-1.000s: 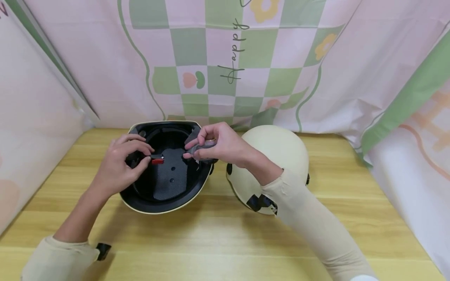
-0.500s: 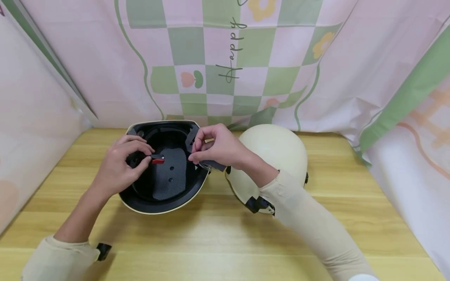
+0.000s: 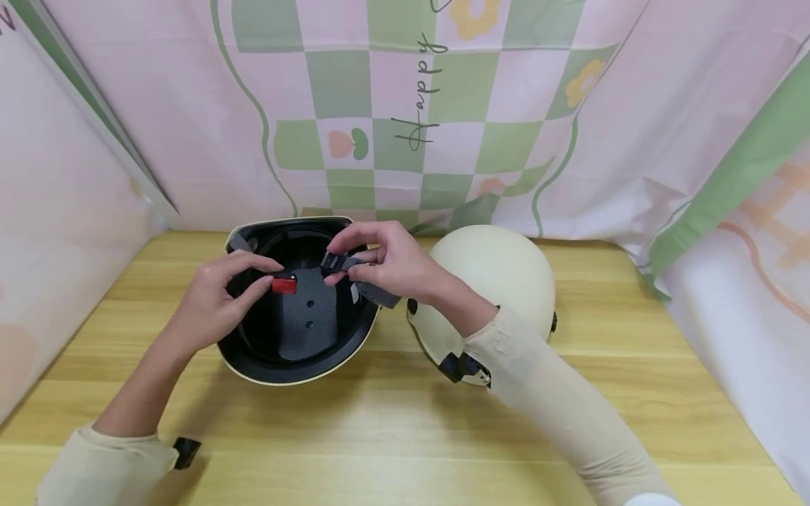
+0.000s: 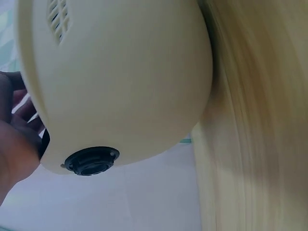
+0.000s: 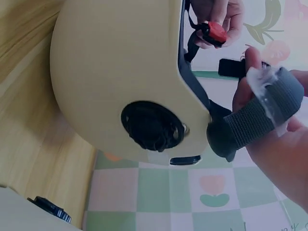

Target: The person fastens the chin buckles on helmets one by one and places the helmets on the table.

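A cream helmet [image 3: 297, 374] lies upside down on the table, its black padded inside facing up. Over its left side my left hand [image 3: 211, 299] pinches a red and black chin-strap buckle end [image 3: 284, 285] between thumb and fingers. My right hand [image 3: 401, 263], above the right rim, grips the black buckle end [image 3: 332, 263] on the other strap. A short gap separates the two ends. In the right wrist view, a grey webbing strap [image 5: 252, 122] with a clear plastic wrap crosses that hand. The left wrist view shows mostly the outer shell [image 4: 125, 86], hiding most of the left hand's work.
A second cream helmet [image 3: 500, 270] sits dome up just right of the first, under my right forearm. Behind both hangs a checkered curtain [image 3: 395, 84]. The wooden table [image 3: 380, 436] extends in front. A small black piece [image 3: 186, 453] sits beside my left sleeve.
My right hand has shifted its grip on the strap, and the black buckle end now shows, pointing left. The red buckle end has turned to show more of its red face.
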{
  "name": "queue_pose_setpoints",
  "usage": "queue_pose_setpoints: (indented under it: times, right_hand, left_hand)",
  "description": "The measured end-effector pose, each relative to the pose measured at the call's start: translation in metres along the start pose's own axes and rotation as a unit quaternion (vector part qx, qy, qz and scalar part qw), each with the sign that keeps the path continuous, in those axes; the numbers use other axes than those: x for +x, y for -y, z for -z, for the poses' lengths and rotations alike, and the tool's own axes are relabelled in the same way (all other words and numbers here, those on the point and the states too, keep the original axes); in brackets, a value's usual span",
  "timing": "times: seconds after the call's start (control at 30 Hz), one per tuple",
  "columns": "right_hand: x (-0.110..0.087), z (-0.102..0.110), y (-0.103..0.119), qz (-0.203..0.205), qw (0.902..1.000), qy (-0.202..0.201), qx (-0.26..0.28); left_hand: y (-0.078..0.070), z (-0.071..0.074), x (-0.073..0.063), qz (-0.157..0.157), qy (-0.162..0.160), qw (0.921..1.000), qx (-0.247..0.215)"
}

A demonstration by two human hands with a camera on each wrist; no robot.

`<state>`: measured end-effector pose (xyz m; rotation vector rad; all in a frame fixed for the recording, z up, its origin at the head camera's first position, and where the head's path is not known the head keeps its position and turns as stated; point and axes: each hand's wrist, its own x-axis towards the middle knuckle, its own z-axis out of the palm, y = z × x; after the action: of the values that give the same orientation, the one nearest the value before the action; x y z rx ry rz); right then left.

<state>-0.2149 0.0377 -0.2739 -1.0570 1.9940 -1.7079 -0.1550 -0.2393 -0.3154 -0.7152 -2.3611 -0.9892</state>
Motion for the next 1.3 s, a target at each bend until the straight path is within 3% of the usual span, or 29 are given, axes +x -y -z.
queue_pose_setpoints:
  times: [0.13,0.2,0.43,0.73,0.97,1.17,1.3]
  right_hand:
    - [0.001,-0.002,0.000,-0.003,0.9981,0.021,0.058]
    - [0.001,-0.004,0.001,-0.002,0.9982,0.012,0.059]
    - [0.009,-0.014,0.000,0.012,0.9993,-0.032,0.013]
    - [0.011,-0.019,-0.005,0.048,0.9963,-0.016,-0.070]
    - [0.011,-0.027,-0.007,0.067,0.9898,-0.020,-0.124]
    - [0.011,-0.033,-0.009,0.075,0.9902,-0.043,-0.110]
    - [0.012,-0.036,-0.011,0.067,0.9948,-0.054,-0.055]
  left_hand:
    - [-0.002,0.003,0.001,0.014,0.018,0.9992,-0.032]
    - [-0.002,0.004,0.000,0.024,0.023,0.9986,-0.040]
    - [-0.003,0.006,0.000,0.047,0.024,0.9970,-0.056]
    - [-0.008,0.009,0.001,0.074,0.037,0.9946,-0.062]
    - [-0.009,0.009,0.002,0.104,0.020,0.9865,-0.125]
    - [-0.009,0.010,0.001,0.120,0.007,0.9808,-0.154]
    - [-0.008,0.010,0.000,0.129,-0.008,0.9736,-0.188]
